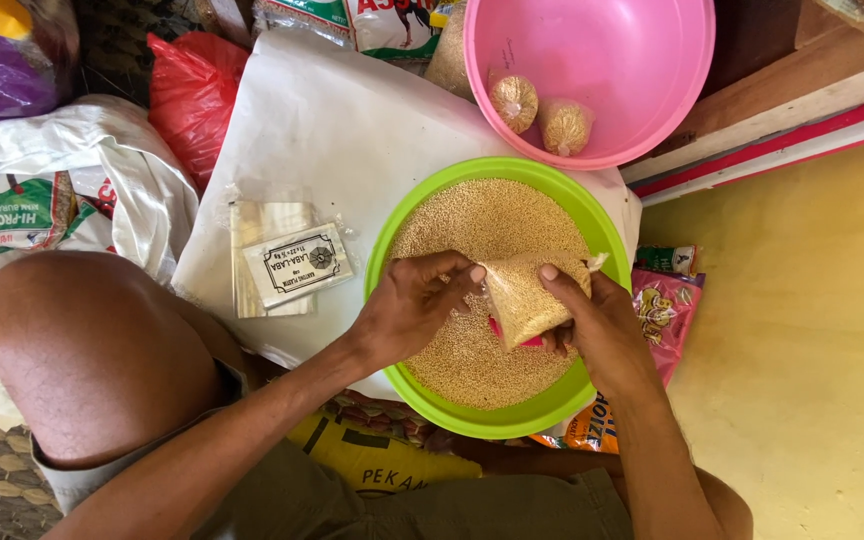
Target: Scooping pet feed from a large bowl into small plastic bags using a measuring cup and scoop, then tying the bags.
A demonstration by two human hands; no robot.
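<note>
Head camera looks straight down, close above.

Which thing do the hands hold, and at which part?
Both the left hand and right hand hold a small clear grain-filled bag by its upper end.

A lime-green basin is filled with pale golden-tan grain. The left hand and right hand hold a clear plastic bag of the same tan grain, with a bit of red showing beneath it. A bubblegum-pink basin contains two small clear packets of tan grain. A plain white sack lies under both basins. On it sits a stack of clear plastic bags with a white label printed in black. A bright red plastic bag sits nearby. The floor is pale yellow.
</note>
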